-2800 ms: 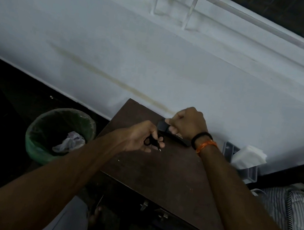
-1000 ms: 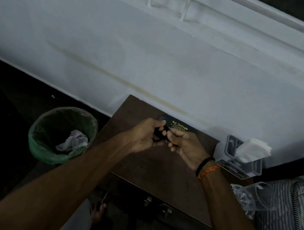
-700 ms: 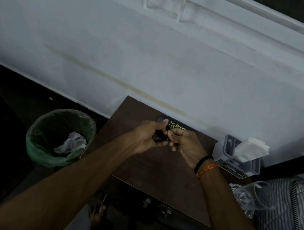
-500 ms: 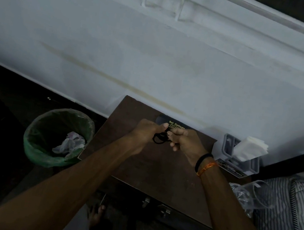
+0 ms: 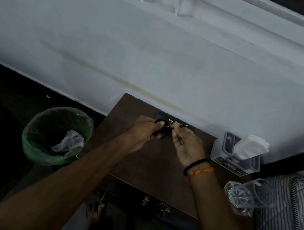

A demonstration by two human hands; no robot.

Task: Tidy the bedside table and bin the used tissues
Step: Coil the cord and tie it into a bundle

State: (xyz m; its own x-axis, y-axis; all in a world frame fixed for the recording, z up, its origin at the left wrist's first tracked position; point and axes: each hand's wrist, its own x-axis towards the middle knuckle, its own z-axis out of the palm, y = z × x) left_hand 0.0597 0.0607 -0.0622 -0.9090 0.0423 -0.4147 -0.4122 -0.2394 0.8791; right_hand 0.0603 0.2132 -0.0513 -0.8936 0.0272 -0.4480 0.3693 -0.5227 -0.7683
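Over the dark brown bedside table (image 5: pixel 151 166) both hands hold a pair of black glasses (image 5: pixel 162 133). My left hand (image 5: pixel 144 131) grips the frame by a lens rim. My right hand (image 5: pixel 186 142) pinches one thin temple arm, swung out to the right. A black glasses case (image 5: pixel 168 118) with gold lettering lies behind them at the table's back edge, partly hidden by the fingers. On the floor to the left stands a bin with a green liner (image 5: pixel 52 137), crumpled tissue (image 5: pixel 69 140) inside.
A grey tissue holder (image 5: pixel 239 158) with white tissues stands at the table's right back corner. A clear plastic cup (image 5: pixel 247 195) lies on the striped bedding (image 5: pixel 288 226) to the right. The white wall is just behind the table. Drawer handles (image 5: pixel 153 203) show below the front edge.
My right hand left the case, which now lies at the back edge, and joined the left on the glasses. Over the last half second it has drawn one temple arm out to the right.
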